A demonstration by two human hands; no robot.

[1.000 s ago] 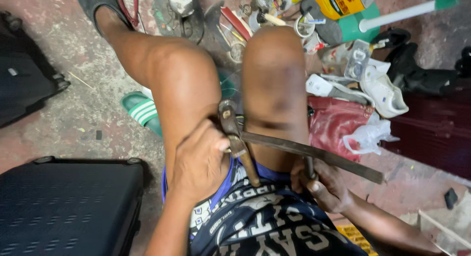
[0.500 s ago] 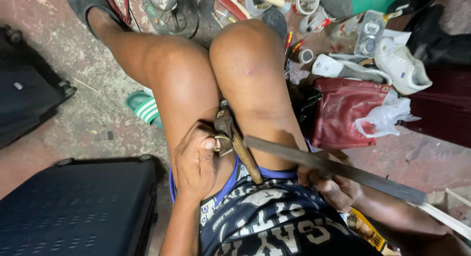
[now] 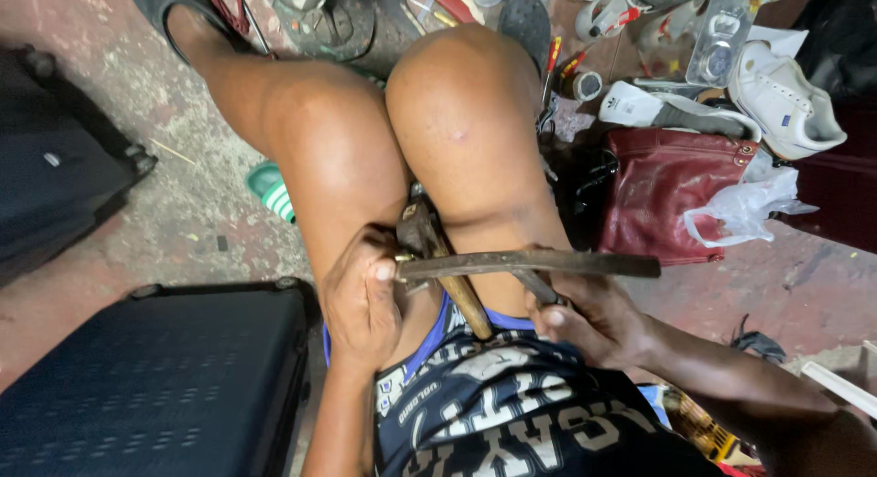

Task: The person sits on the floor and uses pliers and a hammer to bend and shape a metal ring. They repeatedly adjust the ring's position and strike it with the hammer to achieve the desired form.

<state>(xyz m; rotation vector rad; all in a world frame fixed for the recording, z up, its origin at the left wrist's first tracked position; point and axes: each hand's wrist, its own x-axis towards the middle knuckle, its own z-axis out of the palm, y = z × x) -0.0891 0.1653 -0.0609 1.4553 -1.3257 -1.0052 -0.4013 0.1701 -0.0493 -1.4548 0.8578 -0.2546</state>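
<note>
I sit with both bare knees raised in front of me. My left hand (image 3: 361, 299) grips the near end of a long flat metal bar (image 3: 539, 262) that lies across my right thigh. A hammer (image 3: 438, 258) with a wooden handle rests between my thighs, its head just under the bar's left end. My right hand (image 3: 589, 317) is closed around a thin dark tool (image 3: 539, 287) under the bar; what kind of tool it is stays unclear.
A dark suitcase (image 3: 146, 376) lies at the lower left, another dark case (image 3: 55, 166) at the far left. A red leather bag (image 3: 671, 194), a clear plastic bag (image 3: 744, 207), a white shoe (image 3: 786, 93) and scattered tools lie at the upper right. Sandals (image 3: 320, 15) sit beyond my knees.
The metal bar has swung from slanting down to the right to nearly level. The view has shifted, so my knees sit higher and more central.
</note>
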